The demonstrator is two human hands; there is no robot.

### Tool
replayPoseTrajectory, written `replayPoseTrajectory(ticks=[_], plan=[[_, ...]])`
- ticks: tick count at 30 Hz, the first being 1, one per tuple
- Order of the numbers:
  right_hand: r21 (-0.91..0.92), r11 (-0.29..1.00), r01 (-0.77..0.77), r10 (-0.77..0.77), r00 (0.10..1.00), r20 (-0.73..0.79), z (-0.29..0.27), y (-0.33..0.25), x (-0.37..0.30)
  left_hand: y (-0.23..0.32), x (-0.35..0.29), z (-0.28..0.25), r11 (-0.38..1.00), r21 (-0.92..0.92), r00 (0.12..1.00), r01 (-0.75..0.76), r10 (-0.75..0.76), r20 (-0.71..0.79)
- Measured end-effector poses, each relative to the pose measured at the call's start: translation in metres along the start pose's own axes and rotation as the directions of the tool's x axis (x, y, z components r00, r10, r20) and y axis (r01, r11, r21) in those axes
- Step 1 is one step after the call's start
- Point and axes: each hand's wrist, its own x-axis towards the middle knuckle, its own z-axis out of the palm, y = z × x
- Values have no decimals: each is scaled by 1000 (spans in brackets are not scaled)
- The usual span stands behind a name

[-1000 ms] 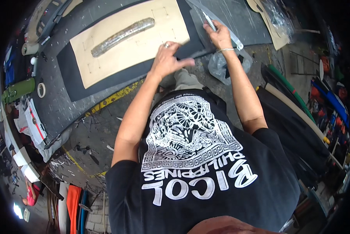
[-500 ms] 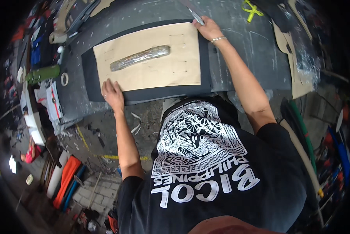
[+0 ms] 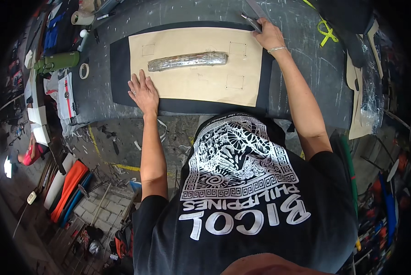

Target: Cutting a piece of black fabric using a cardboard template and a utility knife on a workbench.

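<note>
My left hand (image 3: 144, 93) lies flat, fingers spread, on the lower left of a tan card pattern (image 3: 178, 87). Penned rectangles and small marks show on the card. Across its middle rests a long, slightly curved weight (image 3: 187, 61) wrapped in shiny clear tape. Black sheet material (image 3: 120, 78) lies underneath and sticks out around the card. At the card's upper right corner my right hand (image 3: 269, 36) is closed on a slim silver tool with a ridged grip (image 3: 251, 22); its kind is unclear. A flat grey strip (image 3: 256, 8) reaches up from beside the same fingers.
Dark table (image 3: 301, 68) carries a yellow strap (image 3: 327, 33) at the right and more tan card pieces (image 3: 357, 107). On the left are a tape roll (image 3: 84, 71), a green cylinder (image 3: 58, 62) and a cream roll (image 3: 82, 18). Farther left, a person in red (image 3: 31, 153) is visible.
The view has shifted, so the card and weight appear farther right and more level. My left fingers have spread wider on the card. In my right hand the silver tool has tilted further left.
</note>
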Motion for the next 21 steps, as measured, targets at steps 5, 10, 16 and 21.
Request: replayPoseTrajectory(ticks=[5,10,16,21], plan=[[-4,999,-49,49,999,-17,-5,0,-8,6,-9,0,1000,-8,1000,6,-6,-18],[13,997,-83,83,994,-75,-2,0,-9,9,-12,0,1000,-2,1000,18,-18,-23],[-49,999,-9,6,998,-61,1,32,3,-1,22,-7,996,-82,999,-34,33,-19],[92,995,38,-26,992,-125,-11,44,-7,-4,90,-7,993,-70,995,-96,97,8]])
